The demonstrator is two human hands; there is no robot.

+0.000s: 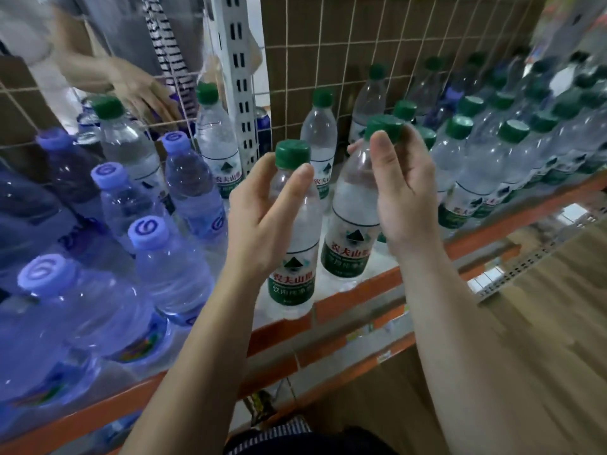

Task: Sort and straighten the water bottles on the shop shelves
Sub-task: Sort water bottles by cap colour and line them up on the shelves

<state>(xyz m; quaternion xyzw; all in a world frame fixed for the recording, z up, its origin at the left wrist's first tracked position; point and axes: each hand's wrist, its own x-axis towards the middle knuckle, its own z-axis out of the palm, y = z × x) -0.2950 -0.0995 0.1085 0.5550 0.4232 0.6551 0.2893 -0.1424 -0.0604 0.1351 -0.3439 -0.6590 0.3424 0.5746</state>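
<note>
A: Head view. Hands first?
B: Both are up at the shelf (pixel 358 292). The left hand (pixel 259 208) grips the left bottle (pixel 297 244) high on the shoulder. Its thumb lies across the front just under the green cap, and the fingers curl round the back.
A: Right one?
B: The right hand (pixel 405 195) holds the right bottle (pixel 353 224) at the neck. The thumb is up beside the green cap and the fingers wrap the far side, with one tip showing left of the neck.
A: Where are the two bottles?
B: Side by side near the shelf's orange front edge. The left bottle is about upright, base right at the edge. The right bottle is just behind it and to the right, top leaning right. Cannot tell if the bases rest on the board or are lifted.
A: Other stock?
B: The green-cap bottles (pixel 512 149) stand in packed rows running off right, blurred at the far end. A lone bottle (pixel 320 133) stands behind the held pair. The purple-cap bottles (pixel 154 254) fill the left section, with two stray green-cap ones (pixel 126 142) at its back.
A: Background?
B: A wire grid (pixel 328 57) is behind the shelf, and a white slotted post (pixel 241 93) stands between the sections. Another person's hand (pixel 141 91) is beyond the grid at top left, fingers loosely spread near the bottles.
</note>
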